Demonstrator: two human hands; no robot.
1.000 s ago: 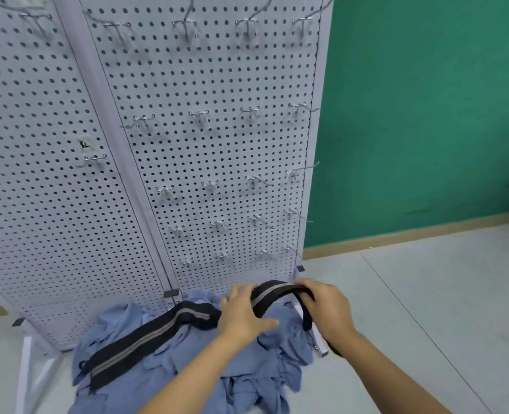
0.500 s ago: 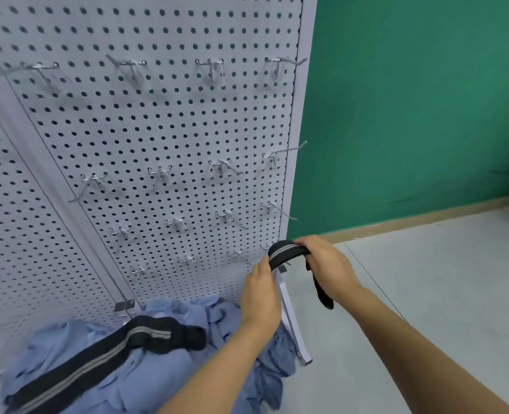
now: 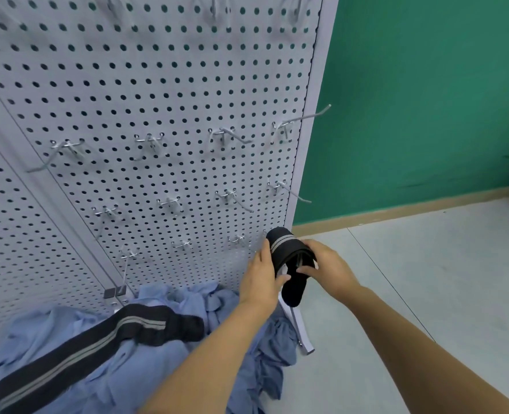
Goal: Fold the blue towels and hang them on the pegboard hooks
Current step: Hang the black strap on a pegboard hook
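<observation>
A folded black strap (image 3: pixel 289 252) with grey stripes is held between both hands at the pegboard's lower right corner, its loose end hanging down. My left hand (image 3: pixel 260 277) grips its left side with the thumb across it. My right hand (image 3: pixel 327 268) holds its right side, fingers curled round the fold. A heap of blue towels (image 3: pixel 104 354) lies on the floor at the board's foot, with a second black striped strap (image 3: pixel 98 339) lying flat across it. The white pegboard (image 3: pixel 157 85) carries several bare metal hooks (image 3: pixel 229 135).
The pegboard's white foot (image 3: pixel 302 336) sticks out onto the pale floor below my hands. A long hook (image 3: pixel 307 116) juts past the board's right edge. A green wall (image 3: pixel 426 100) with a tan skirting stands behind. Pale floor (image 3: pixel 426 279) lies to the right.
Both hands lifted one strap off the towel heap and doubled it into a compact fold near the bottom right hooks. The view moved closer to the board and to the right.
</observation>
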